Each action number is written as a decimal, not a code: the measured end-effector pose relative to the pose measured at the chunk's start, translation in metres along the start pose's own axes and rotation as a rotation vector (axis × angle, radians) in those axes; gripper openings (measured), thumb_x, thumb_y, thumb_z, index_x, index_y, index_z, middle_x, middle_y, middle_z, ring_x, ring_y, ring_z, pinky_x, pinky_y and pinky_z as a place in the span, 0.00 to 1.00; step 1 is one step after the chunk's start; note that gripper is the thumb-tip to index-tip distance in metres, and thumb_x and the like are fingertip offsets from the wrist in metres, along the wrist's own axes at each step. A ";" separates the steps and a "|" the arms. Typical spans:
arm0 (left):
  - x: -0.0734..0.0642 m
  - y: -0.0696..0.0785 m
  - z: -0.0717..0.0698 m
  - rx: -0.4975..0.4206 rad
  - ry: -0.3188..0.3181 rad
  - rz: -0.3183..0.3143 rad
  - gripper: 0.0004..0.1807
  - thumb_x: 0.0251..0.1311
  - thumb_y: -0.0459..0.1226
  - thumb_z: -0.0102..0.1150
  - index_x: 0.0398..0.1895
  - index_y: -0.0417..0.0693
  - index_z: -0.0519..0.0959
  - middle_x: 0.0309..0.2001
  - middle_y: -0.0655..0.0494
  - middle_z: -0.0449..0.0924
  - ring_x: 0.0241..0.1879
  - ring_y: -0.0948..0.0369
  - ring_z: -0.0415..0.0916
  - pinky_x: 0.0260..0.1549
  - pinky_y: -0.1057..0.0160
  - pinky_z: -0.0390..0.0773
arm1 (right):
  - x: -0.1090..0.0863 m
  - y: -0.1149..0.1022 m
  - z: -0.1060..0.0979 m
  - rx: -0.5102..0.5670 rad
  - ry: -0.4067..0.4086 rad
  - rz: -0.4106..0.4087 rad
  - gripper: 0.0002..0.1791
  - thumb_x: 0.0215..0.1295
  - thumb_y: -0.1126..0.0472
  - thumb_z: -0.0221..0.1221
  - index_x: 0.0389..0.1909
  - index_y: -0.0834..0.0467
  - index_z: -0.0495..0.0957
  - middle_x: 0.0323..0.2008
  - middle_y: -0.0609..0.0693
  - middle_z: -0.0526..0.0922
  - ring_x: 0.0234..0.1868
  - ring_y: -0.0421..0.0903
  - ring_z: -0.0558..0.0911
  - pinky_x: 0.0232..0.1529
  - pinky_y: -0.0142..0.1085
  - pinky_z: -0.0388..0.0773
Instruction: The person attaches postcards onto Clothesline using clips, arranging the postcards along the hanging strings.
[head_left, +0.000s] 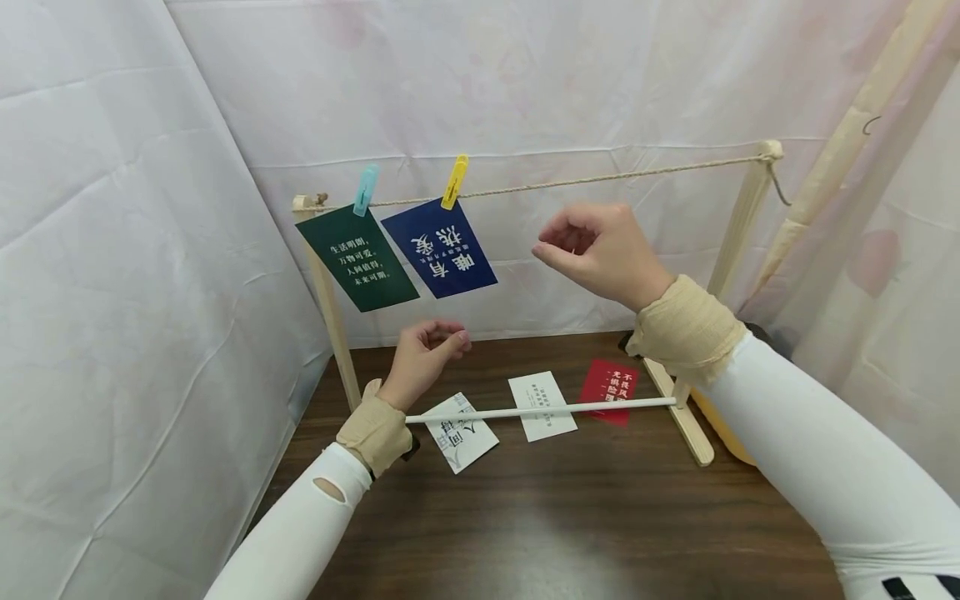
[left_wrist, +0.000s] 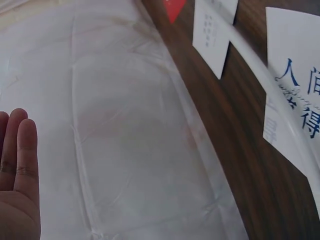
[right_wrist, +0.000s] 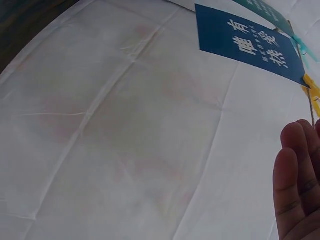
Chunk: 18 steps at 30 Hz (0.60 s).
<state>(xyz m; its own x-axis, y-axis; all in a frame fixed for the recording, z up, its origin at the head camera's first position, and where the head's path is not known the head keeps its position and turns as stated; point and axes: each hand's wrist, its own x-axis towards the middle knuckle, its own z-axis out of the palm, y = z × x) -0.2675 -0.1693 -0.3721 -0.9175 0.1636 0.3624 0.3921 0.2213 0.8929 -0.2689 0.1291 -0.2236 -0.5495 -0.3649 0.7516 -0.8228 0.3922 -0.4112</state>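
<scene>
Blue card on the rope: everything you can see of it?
The blue card is a flat, dark rectangle, apparently stiff paper, printed with large and small white Chinese characters, upside down in the head view. It hangs tilted from the rope, its upper corner gripped by the yellow clip, to the right of the green card. Neither the left hand nor the right hand touches it.
</scene>
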 end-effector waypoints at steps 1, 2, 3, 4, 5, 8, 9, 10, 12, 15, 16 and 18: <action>-0.001 -0.002 0.000 0.012 -0.004 -0.002 0.12 0.74 0.32 0.66 0.51 0.29 0.85 0.44 0.33 0.90 0.42 0.52 0.90 0.43 0.66 0.90 | -0.003 0.002 0.000 -0.003 0.001 0.002 0.03 0.65 0.70 0.73 0.33 0.63 0.89 0.28 0.54 0.90 0.24 0.37 0.80 0.30 0.22 0.76; -0.002 -0.004 0.001 0.026 -0.007 -0.004 0.11 0.74 0.33 0.66 0.50 0.30 0.85 0.43 0.34 0.90 0.42 0.51 0.90 0.43 0.66 0.89 | -0.006 0.005 0.000 -0.005 0.000 0.003 0.03 0.65 0.70 0.73 0.33 0.63 0.89 0.28 0.54 0.90 0.24 0.37 0.80 0.29 0.22 0.76; -0.003 -0.006 0.001 0.041 -0.011 -0.006 0.11 0.74 0.33 0.67 0.50 0.31 0.86 0.43 0.35 0.90 0.43 0.50 0.90 0.43 0.66 0.89 | -0.008 0.007 0.000 -0.007 -0.001 0.006 0.03 0.65 0.69 0.73 0.33 0.62 0.89 0.28 0.54 0.90 0.24 0.37 0.79 0.29 0.22 0.75; -0.004 -0.008 0.002 0.056 -0.014 -0.006 0.11 0.74 0.33 0.67 0.50 0.32 0.86 0.43 0.36 0.90 0.42 0.50 0.90 0.43 0.67 0.89 | -0.011 0.009 0.001 -0.010 -0.002 0.007 0.03 0.65 0.69 0.74 0.33 0.62 0.89 0.28 0.53 0.90 0.24 0.37 0.79 0.29 0.22 0.75; -0.005 -0.010 0.002 0.073 -0.017 -0.009 0.10 0.74 0.33 0.67 0.50 0.33 0.87 0.43 0.37 0.90 0.42 0.51 0.89 0.43 0.67 0.88 | -0.014 0.012 0.001 -0.015 -0.003 0.008 0.03 0.65 0.69 0.74 0.33 0.62 0.89 0.27 0.53 0.90 0.24 0.38 0.79 0.29 0.22 0.75; -0.008 -0.017 0.004 0.132 -0.024 -0.013 0.09 0.73 0.35 0.69 0.49 0.37 0.88 0.42 0.40 0.91 0.39 0.59 0.87 0.43 0.68 0.85 | -0.024 0.019 0.002 -0.029 -0.009 0.021 0.03 0.65 0.69 0.74 0.32 0.61 0.89 0.27 0.52 0.89 0.24 0.37 0.79 0.29 0.22 0.74; -0.009 -0.019 0.005 0.154 -0.026 -0.012 0.09 0.73 0.35 0.70 0.49 0.38 0.88 0.42 0.41 0.91 0.39 0.61 0.87 0.43 0.68 0.85 | -0.027 0.022 0.002 -0.032 -0.011 0.026 0.03 0.65 0.69 0.74 0.32 0.61 0.89 0.26 0.51 0.89 0.23 0.37 0.79 0.28 0.22 0.74; -0.010 -0.022 0.005 0.176 -0.028 -0.013 0.09 0.72 0.36 0.70 0.49 0.39 0.88 0.42 0.43 0.91 0.38 0.62 0.86 0.43 0.68 0.84 | -0.030 0.025 0.002 -0.036 -0.012 0.032 0.03 0.64 0.69 0.74 0.32 0.61 0.89 0.26 0.51 0.89 0.23 0.37 0.79 0.28 0.22 0.74; -0.012 -0.027 0.007 0.214 -0.035 -0.015 0.09 0.72 0.36 0.70 0.49 0.41 0.88 0.42 0.45 0.91 0.38 0.62 0.85 0.43 0.67 0.83 | -0.036 0.029 0.003 -0.037 -0.015 0.046 0.04 0.64 0.69 0.74 0.32 0.61 0.89 0.26 0.51 0.89 0.23 0.36 0.79 0.28 0.22 0.75; -0.016 -0.035 0.009 0.265 -0.048 -0.016 0.09 0.73 0.37 0.70 0.49 0.43 0.88 0.41 0.48 0.91 0.37 0.62 0.84 0.41 0.65 0.82 | -0.044 0.037 0.004 -0.042 -0.015 0.057 0.04 0.64 0.69 0.74 0.32 0.61 0.89 0.25 0.51 0.89 0.23 0.36 0.79 0.28 0.22 0.75; -0.017 -0.038 0.010 0.280 -0.053 -0.015 0.08 0.73 0.37 0.70 0.49 0.44 0.88 0.41 0.50 0.91 0.37 0.61 0.83 0.40 0.65 0.82 | -0.047 0.039 0.004 -0.046 -0.015 0.062 0.04 0.63 0.69 0.74 0.32 0.61 0.89 0.25 0.51 0.89 0.23 0.36 0.79 0.28 0.22 0.75; -0.019 -0.043 0.012 0.309 -0.064 -0.006 0.08 0.72 0.37 0.70 0.49 0.45 0.88 0.40 0.51 0.90 0.36 0.61 0.83 0.39 0.65 0.81 | -0.052 0.043 0.004 -0.058 -0.013 0.065 0.04 0.63 0.69 0.75 0.32 0.61 0.89 0.25 0.50 0.89 0.23 0.36 0.79 0.28 0.22 0.75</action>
<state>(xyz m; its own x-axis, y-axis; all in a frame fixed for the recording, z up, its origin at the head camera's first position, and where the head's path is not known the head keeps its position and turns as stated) -0.2662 -0.1701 -0.4210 -0.9176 0.2192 0.3316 0.3975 0.5022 0.7680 -0.2765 0.1615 -0.2829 -0.6039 -0.3479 0.7171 -0.7757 0.4636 -0.4283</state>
